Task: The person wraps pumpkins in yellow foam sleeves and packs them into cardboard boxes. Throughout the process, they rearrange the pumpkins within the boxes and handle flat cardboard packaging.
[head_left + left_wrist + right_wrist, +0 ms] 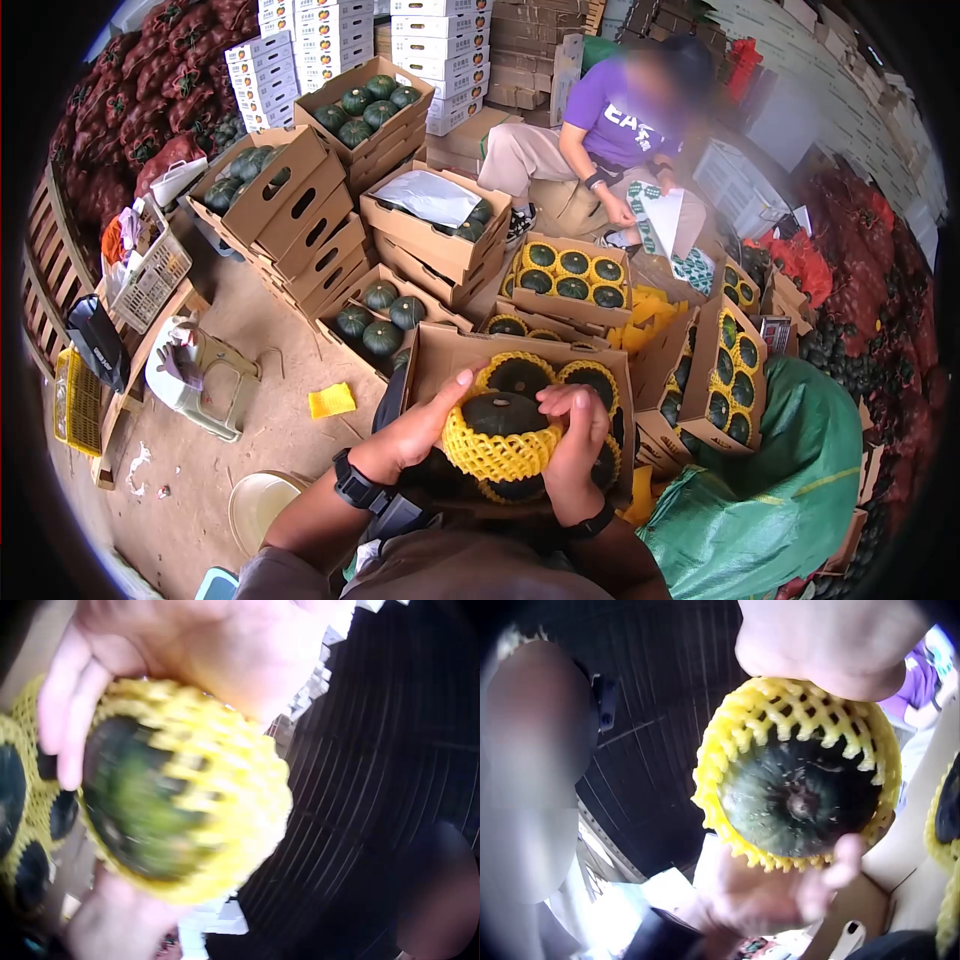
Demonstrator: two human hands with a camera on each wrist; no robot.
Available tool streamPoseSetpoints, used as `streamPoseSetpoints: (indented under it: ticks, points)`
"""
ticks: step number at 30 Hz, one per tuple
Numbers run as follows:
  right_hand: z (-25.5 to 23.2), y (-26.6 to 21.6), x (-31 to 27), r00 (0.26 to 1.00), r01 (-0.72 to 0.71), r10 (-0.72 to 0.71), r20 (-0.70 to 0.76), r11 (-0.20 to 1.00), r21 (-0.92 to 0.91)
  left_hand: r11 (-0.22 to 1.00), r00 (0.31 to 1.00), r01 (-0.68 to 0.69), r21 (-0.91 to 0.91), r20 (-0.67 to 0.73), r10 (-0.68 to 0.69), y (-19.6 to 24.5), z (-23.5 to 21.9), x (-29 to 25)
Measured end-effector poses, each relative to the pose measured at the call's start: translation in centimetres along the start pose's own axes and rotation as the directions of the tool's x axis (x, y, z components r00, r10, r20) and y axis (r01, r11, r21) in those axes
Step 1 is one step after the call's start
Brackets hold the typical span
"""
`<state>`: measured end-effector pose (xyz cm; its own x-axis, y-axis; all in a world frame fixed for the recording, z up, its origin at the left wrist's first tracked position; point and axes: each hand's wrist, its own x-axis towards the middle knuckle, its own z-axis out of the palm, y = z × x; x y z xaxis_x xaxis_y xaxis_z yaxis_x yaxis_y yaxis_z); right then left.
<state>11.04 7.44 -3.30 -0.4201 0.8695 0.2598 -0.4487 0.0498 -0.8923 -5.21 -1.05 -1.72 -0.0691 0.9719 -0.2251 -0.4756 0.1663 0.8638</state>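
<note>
A dark green kabocha squash [500,413] sits in a yellow foam net sleeve [500,452], held between both hands above an open cardboard box [440,350]. My left hand [432,422] grips its left side, and my right hand [577,440] grips the right side with bent fingers near the net's upper edge. In the right wrist view, the net rings the squash [802,799] and leaves its stem end bare. More netted squash [588,378] lie in the box below, partly hidden by the held one.
Stacked boxes of bare squash [380,310] stand ahead to the left. Boxes of netted squash [572,262] are ahead and to the right. A green sack [770,480] lies at right, a stool [205,375] at left. Another person [610,130] sits opposite, holding printed sheets [660,225].
</note>
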Motion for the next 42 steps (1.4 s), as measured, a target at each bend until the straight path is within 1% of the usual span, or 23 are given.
streamPoseSetpoints:
  ticks: [2,3,4,8,10,11,12,13,15,18,19,20,21,22,24,26,28,30,31,35,38,40,42]
  points:
    - [1.3,-0.7,0.4,0.970,-0.228,0.217,-0.113,0.968,-0.105,0.937,0.949,-0.248,0.245,-0.135,0.286,0.5,1.1,-0.6]
    - [1.3,-1.6,0.3,0.860,-0.511,0.497,0.120,0.843,0.169,0.927,0.931,-0.256,0.274,-0.189,0.313,0.6,1.3,-1.0]
    - [1.5,-1.4,-0.1,0.832,-0.554,0.524,0.183,0.805,0.214,0.913,0.910,-0.271,0.306,-0.229,0.347,0.8,1.3,-1.2]
    - [1.2,-1.0,-1.2,0.901,-0.420,0.361,0.242,0.867,0.270,0.910,0.919,-0.391,-0.137,-0.102,0.380,-0.7,0.6,-2.6]
    - [0.9,0.3,-1.2,0.909,-0.358,0.289,0.299,0.910,0.210,0.774,0.959,-0.181,-0.607,0.067,0.277,-2.8,1.1,-3.5]
    - [0.7,0.0,-0.7,0.909,-0.150,0.228,0.348,0.960,-0.238,0.782,0.973,-0.150,-0.605,0.050,0.225,-3.1,0.8,-3.7]
    - [0.4,-0.2,-0.5,0.921,0.122,0.104,0.377,0.839,-0.530,0.789,0.986,-0.115,-0.604,0.030,0.166,-3.3,0.4,-4.1]
    - [1.3,-1.4,-0.7,0.873,0.218,0.119,0.474,0.773,-0.596,0.793,0.995,-0.073,-0.605,0.010,0.100,-3.6,0.0,-4.4]
    - [3.2,-3.1,-0.8,0.780,0.372,0.199,0.593,0.614,-0.696,0.933,0.981,-0.191,-0.305,-0.052,0.184,-3.4,0.1,-4.5]
    - [1.0,-0.4,1.7,0.734,0.028,0.266,0.625,0.908,-0.418,0.995,0.991,-0.085,-0.042,-0.106,0.081,-0.1,-1.1,-5.7]
    - [1.3,0.2,1.9,0.806,-0.245,0.268,0.527,0.963,-0.115,0.978,0.974,-0.084,0.190,-0.190,0.120,0.7,-2.3,-5.8]
    - [2.1,0.6,2.0,0.836,-0.414,0.324,0.443,0.902,0.121,0.910,0.949,-0.055,0.410,-0.263,0.176,1.2,-3.4,-5.8]
    - [3.1,1.0,2.5,0.859,-0.330,0.271,0.434,0.942,0.063,0.628,0.838,0.053,0.777,-0.376,0.395,0.9,-4.4,-5.3]
    - [3.9,1.3,3.0,0.880,-0.240,0.216,0.424,0.971,0.006,0.395,0.865,0.157,0.905,-0.319,0.387,0.7,-5.0,-5.1]
    - [4.7,2.8,4.1,0.840,0.386,-0.053,0.540,0.757,-0.526,-0.158,0.921,0.277,0.948,-0.216,0.323,0.5,-5.9,-4.7]
    - [5.8,4.8,4.2,0.789,0.517,0.173,0.589,0.330,-0.790,0.032,0.943,0.283,0.959,-0.284,0.171,0.0,-7.3,-4.8]
    - [8.2,5.3,4.2,0.734,0.430,0.568,0.371,0.033,-0.902,0.147,0.956,0.246,0.958,-0.265,0.125,-0.6,-8.1,-4.6]
    - [10.0,5.3,4.2,0.739,0.380,0.621,0.262,-0.063,-0.923,0.194,0.963,0.160,0.968,-0.197,0.186,-1.5,-8.4,-4.6]
    - [9.5,5.6,3.8,0.773,0.387,0.535,0.341,0.029,-0.922,0.148,0.963,0.144,0.978,-0.173,0.204,-1.5,-8.2,-4.6]
    - [4.7,2.7,2.6,0.812,0.424,0.184,0.554,0.466,-0.776,0.798,0.991,0.124,0.590,-0.031,-0.131,0.1,-11.0,-4.5]
    - [0.9,-4.3,1.3,0.884,0.000,0.367,0.290,0.619,-0.785,0.850,0.979,0.133,0.509,-0.203,-0.031,-1.1,-19.4,-1.5]
    - [-3.8,-6.0,-1.5,0.934,-0.213,0.352,0.064,0.692,-0.689,0.576,0.940,0.211,0.790,-0.325,0.101,-4.1,-27.5,1.5]
    - [-8.0,-7.1,-4.0,0.971,-0.182,0.238,-0.035,0.631,-0.754,0.715,0.909,0.140,0.685,-0.375,0.181,-6.3,-32.8,5.5]
